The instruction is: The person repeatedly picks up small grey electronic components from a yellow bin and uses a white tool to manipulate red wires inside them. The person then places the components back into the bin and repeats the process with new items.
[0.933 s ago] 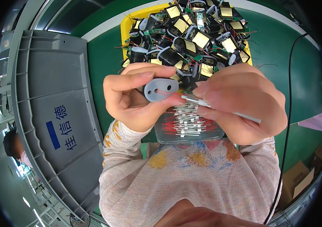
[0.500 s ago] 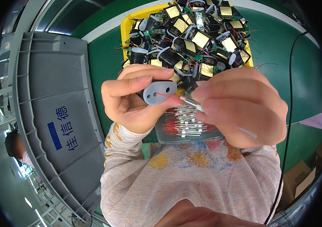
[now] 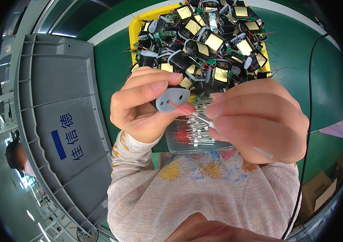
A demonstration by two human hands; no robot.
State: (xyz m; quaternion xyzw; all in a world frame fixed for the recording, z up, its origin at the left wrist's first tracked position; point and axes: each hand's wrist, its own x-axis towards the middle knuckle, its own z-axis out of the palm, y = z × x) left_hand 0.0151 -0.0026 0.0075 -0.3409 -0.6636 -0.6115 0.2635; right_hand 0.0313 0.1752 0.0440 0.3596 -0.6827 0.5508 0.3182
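Observation:
My left hand point(image 3: 139, 105) is closed around a small black housing with a grey oval end cap point(image 3: 173, 100), which has several holes in its face. Thin red wires point(image 3: 182, 107) run from one of these holes to a slim silver-and-white cylinder point(image 3: 203, 117). That cylinder is pinched between the thumb and fingers of my right hand point(image 3: 262, 119). A pale, narrow sliver point(image 3: 263, 153) shows at the lower part of the right hand; its kind is unclear. Below the hands, a clear tray point(image 3: 201, 149) holds many white sticks with red wires, partly hidden by the right hand.
Beyond my hands, a yellow bin point(image 3: 133, 34) is heaped with black housings, green circuit boards and loose wires. A grey plastic crate point(image 3: 60, 101) stands at the left. A black cable point(image 3: 309, 101) runs down the right side, near a cardboard box point(image 3: 318, 189).
The grey-capped housing has shifted slightly right with my left hand. My right hand has moved slightly down and right, still pinching the cylinder.

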